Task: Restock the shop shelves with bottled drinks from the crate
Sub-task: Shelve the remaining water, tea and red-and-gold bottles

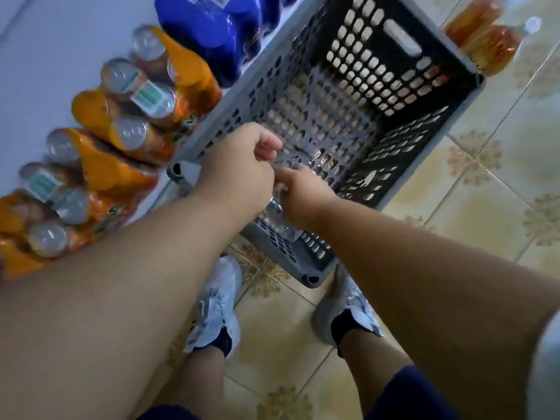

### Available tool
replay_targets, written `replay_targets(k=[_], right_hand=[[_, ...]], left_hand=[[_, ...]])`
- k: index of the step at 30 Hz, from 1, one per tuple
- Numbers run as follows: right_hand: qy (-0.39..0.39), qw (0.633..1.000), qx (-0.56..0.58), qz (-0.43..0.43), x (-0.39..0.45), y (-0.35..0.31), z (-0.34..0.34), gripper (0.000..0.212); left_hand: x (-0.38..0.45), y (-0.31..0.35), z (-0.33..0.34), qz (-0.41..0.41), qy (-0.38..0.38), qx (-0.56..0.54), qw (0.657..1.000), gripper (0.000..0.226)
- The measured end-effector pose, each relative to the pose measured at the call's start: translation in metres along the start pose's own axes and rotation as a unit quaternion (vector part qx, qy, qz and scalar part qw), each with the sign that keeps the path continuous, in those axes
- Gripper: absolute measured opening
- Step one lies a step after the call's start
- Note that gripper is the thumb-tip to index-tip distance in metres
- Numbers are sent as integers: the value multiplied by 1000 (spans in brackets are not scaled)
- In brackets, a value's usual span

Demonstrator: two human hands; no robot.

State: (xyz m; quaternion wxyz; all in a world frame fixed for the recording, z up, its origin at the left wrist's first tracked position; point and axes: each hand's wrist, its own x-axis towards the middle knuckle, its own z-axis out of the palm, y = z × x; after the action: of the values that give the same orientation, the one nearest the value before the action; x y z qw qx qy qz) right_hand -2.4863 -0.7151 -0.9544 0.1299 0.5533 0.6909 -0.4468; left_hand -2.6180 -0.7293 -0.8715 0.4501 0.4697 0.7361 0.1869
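Hands meet over the near corner of the grey crate [330, 95]: left hand [239, 168] and right hand [303, 192] both pinch crinkled clear plastic wrap [277, 213] there. Orange can packs [127, 122] lie left of the crate.

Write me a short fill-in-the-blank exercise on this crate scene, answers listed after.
1. Both hands, left hand and right hand, hold crumpled clear ____ over the crate.
2. The grey crate stands on a ____ floor.
3. The cans left of the crate are wrapped in ____ film.
4. The shoes are pale ____.

Answers: plastic wrap; tiled; orange; grey
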Motion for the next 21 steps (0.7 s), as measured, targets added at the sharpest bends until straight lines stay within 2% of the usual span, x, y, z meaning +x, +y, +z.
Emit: replay_targets(k=[2,5,9,11,12,14,17,20,21], right_hand=[[-74,995,-73,5,25,15,29,41],[-120,985,-122,25,56,21,57,26],[-177,971,-160,28,84,25,85,49],[-227,952,-202,21,87,29,85,65],[-235,945,-227,4,86,32,82,66],[-187,953,-237,-30,82,37,78,59],[-53,978,-198,-25,83,39,79,48],[-28,986,-149,69,94,45,77,75],[-17,987,-132,94,99,49,75,74]], left_hand=[[8,-18,8,-1,0,-4,1000,40],[21,-30,16,2,0,0,1000,39],[31,-40,24,12,-19,16,1000,41],[36,-42,26,14,-21,8,1000,41],[40,-42,28,12,-21,-1,1000,40],[45,-40,30,3,-17,-15,1000,40],[51,-39,32,-8,-5,-25,1000,38],[53,-38,36,-17,-8,-41,999,38],[53,-38,37,-17,-10,-45,999,38]])
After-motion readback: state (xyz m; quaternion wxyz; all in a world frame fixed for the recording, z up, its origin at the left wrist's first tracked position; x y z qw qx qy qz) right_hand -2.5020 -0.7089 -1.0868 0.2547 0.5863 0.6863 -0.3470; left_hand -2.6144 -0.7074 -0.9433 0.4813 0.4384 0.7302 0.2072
